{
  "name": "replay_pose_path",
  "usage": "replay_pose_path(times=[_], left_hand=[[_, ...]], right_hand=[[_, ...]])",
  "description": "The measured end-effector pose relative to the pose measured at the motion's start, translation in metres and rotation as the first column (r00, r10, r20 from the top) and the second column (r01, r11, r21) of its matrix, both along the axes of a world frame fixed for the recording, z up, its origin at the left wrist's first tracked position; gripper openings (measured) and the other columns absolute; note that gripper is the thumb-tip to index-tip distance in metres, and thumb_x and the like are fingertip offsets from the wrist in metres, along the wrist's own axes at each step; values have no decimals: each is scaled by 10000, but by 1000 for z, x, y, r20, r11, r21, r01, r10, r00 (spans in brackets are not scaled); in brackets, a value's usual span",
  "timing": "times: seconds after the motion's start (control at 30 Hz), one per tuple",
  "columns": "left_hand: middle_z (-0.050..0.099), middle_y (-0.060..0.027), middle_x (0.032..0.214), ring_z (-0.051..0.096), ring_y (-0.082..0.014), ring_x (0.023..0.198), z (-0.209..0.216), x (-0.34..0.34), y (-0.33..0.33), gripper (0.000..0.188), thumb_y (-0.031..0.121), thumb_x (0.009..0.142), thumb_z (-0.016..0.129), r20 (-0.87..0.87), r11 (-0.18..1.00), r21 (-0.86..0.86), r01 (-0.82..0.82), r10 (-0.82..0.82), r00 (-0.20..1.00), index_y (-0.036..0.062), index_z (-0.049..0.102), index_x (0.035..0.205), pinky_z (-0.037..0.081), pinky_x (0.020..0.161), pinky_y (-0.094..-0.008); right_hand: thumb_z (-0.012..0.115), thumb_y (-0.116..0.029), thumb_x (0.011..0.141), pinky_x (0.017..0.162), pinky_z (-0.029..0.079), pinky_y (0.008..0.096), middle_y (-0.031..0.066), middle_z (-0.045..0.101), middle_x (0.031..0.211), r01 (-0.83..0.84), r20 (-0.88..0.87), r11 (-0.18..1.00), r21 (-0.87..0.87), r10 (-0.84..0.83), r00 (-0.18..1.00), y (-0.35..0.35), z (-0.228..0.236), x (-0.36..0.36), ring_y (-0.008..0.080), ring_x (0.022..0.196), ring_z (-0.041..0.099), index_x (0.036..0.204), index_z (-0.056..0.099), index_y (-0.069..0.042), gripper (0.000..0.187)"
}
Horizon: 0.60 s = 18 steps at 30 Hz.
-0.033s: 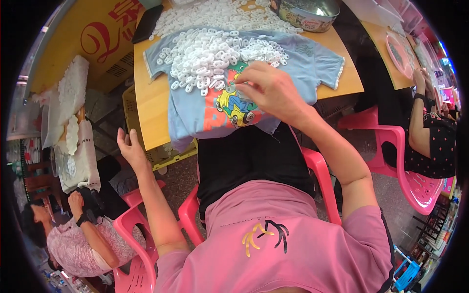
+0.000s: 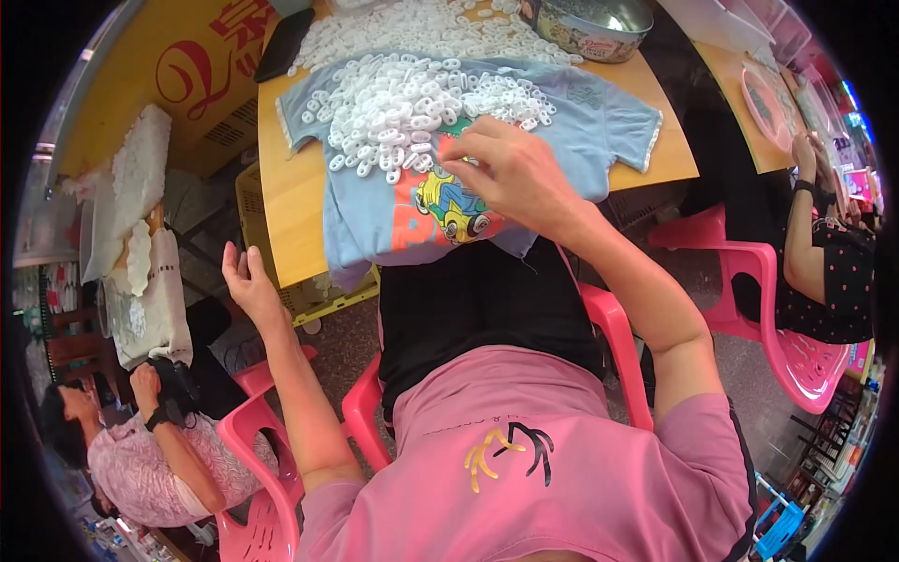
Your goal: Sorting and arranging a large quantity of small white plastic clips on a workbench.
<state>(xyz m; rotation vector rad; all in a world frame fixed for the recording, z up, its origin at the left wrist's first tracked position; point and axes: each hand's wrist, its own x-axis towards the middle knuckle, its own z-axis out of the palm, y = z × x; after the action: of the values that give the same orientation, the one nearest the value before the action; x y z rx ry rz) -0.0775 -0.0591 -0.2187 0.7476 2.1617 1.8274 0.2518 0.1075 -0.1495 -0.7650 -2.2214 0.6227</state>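
pinching at the near edge of the white plastic rings (image 2: 412, 103) heaped on a light blue shirt (image 2: 581, 131), right hand (image 2: 510, 173) has fingertips closed, on a ring or not i cannot tell. heap spreads up-left from the grip. left hand (image 2: 248, 281) hangs open off the surface (image 2: 286, 215) edge, holding nothing, farther away. metal bowl (image 2: 590, 23) behind.

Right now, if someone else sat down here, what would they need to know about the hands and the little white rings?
Right hand: on the light blue T-shirt, fingertips pinching at the edge of the white plastic rings.
Left hand: empty, open, held off the wooden table's left edge.
Done: rings piled on the shirt, more loose behind it near a metal tin.
Left: the whole pile remains.
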Motion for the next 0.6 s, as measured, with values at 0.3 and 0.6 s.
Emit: replay_pose_path(times=[0.3,0.6], left_hand=[[613,-74,1084,603,-132,929,75,101,18,271,33,970,518,-239,923,131,361,-324,915,2,546,1238,498,834,-275],[624,-69,1005,614,-110,794,81,158,72,226,31,941,565,-10,734,153,661,-668,744,-1,607,1161,511,729,-248]], right_hand=[[715,-227,803,678,495,376,88,599,815,8,110,956,294,-42,993,8,-12,-33,280,800,614,888,691,-62,188],[678,-212,899,608,457,236,8,650,801,-74,-139,795,-602,-13,990,6,16,-13,85,678,562,1005,696,-1,237]])
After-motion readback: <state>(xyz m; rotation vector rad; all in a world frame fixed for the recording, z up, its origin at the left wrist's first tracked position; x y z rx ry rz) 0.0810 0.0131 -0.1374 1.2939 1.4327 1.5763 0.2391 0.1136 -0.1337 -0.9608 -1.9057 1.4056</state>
